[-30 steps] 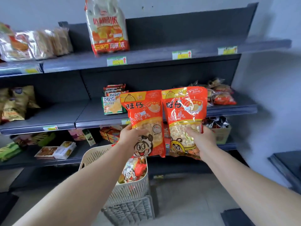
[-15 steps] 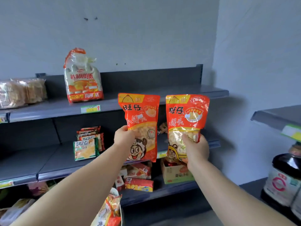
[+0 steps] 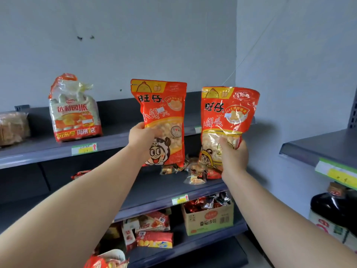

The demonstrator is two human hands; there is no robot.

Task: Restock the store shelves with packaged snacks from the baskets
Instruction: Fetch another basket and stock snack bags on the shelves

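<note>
Both snack bags sit higher against the top shelf (image 3: 48,149) than half a second ago, their tops now above its back panel (image 3: 116,111), and the gap between them is wider. The left hand (image 3: 142,135) clamps the left bag (image 3: 162,113) by its side edge. The right hand (image 3: 234,155) grips the right bag (image 3: 228,117) low down, creasing the film. Both are glossy flat red-and-yellow pouches with clear windows showing pale round puffs, held before the shelf's front edge, right of the crinkly bread bag (image 3: 75,111).

Single wide-angle head-worn view; forward toward the top shelf (image 3: 38,151); near, within reach
</note>
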